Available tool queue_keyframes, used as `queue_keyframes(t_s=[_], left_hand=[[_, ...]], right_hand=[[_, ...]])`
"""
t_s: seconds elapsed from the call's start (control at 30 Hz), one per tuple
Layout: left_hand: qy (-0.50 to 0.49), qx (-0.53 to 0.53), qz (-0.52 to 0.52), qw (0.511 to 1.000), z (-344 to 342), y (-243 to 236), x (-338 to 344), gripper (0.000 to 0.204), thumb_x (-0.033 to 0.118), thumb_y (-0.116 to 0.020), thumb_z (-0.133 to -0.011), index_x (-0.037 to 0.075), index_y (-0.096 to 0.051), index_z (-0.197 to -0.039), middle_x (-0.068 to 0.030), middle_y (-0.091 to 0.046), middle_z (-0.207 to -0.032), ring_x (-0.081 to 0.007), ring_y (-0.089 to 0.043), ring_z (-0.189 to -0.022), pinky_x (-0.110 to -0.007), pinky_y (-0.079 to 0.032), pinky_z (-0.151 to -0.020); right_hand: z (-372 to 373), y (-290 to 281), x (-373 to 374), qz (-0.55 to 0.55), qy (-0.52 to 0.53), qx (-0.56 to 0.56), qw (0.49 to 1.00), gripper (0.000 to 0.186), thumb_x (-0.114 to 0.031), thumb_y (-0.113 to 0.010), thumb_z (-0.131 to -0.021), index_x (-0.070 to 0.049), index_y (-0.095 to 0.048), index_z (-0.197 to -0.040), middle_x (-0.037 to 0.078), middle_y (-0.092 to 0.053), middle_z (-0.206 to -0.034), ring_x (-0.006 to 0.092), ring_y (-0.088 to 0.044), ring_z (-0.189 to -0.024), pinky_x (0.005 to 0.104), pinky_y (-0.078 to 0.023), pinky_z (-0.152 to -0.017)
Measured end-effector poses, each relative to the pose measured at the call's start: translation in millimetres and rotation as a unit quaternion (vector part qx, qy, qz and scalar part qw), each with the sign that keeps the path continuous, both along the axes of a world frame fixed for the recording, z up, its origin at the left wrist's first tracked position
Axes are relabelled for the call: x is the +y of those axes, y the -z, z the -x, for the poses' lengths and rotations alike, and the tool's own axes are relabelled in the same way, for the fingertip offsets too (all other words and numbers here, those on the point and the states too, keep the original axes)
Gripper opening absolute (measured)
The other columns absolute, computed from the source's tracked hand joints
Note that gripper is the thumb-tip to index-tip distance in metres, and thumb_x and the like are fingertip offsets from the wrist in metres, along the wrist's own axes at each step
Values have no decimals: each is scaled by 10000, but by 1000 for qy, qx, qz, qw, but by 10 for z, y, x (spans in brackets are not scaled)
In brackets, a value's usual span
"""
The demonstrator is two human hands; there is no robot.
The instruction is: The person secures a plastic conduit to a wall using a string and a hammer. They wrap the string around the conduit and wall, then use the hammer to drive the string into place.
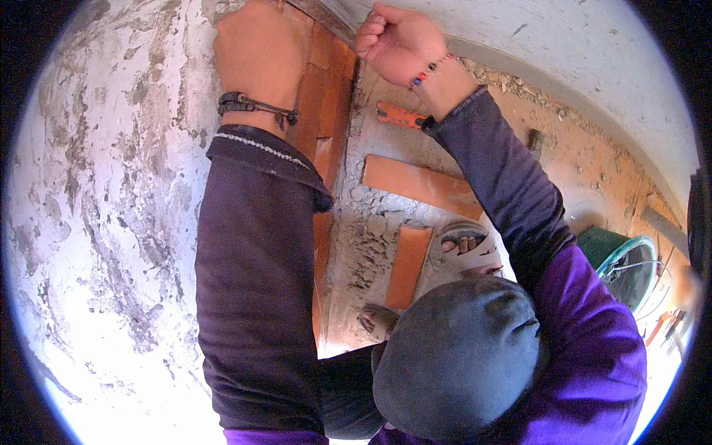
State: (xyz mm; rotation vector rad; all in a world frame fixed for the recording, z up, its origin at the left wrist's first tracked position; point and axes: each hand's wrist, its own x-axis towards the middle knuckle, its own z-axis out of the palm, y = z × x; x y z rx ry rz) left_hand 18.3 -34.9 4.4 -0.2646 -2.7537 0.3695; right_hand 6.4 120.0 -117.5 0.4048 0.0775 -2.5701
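Observation:
My left hand (259, 55) reaches to the top edge, back upward, over reddish-brown bricks or tiles (320, 96) set along the pale wall. Its fingers are bent out of sight, so any held thing is hidden. A dark cord bracelet (252, 107) circles that wrist. To its right, my right hand (404, 44) is raised with the palm partly turned up and the fingers curled closed. Whatever they may hold is too small or covered to make out. A beaded bracelet (424, 76) sits on this wrist. Below it lies an orange-handled tool (400, 115), partly behind my sleeve.
On the dusty ground lie a long terracotta piece (419, 184) and a shorter one (409, 267), beside grey mortar crumbs (371, 237). My sandaled feet (467, 245) stand close by. At right is a green bucket (612, 259). A whitish, patchy wall (111, 185) runs along the left.

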Motion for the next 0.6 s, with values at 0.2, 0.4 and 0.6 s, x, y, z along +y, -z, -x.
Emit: queue_keyframes(t_s=[0.2, 0.4, 0.6], left_hand=[[13, -13, 31, 999, 9, -25, 31, 215, 204, -558, -823, 97, -730, -897, -185, -675, -795, -395, -656, -723, -470, -539, -671], [24, -5, 13, 1000, -35, -57, 19, 217, 203, -542, -834, 69, -712, -823, -190, -668, -782, -396, -651, -702, -466, -535, -662], [26, 13, 89, 996, 51, -20, -16, 227, 210, -538, -843, 59, -701, -800, -209, -660, -767, -387, -652, -690, -457, -534, -651]], right_hand=[[53, 83, -50, -55, -21, -46, 997, 126, -111, -503, -912, -68, -449, -806, 14, -414, -663, 142, -382, -584, 284, -373, -564], [-102, 36, 293, -55, 36, -10, 998, 192, -125, -495, -948, -67, -443, -772, 11, -390, -660, 142, -373, -588, 293, -374, -561], [-243, 117, 476, -34, -6, 8, 999, 185, -138, -479, -959, -59, -467, -791, 16, -435, -676, 147, -416, -610, 295, -396, -590]])
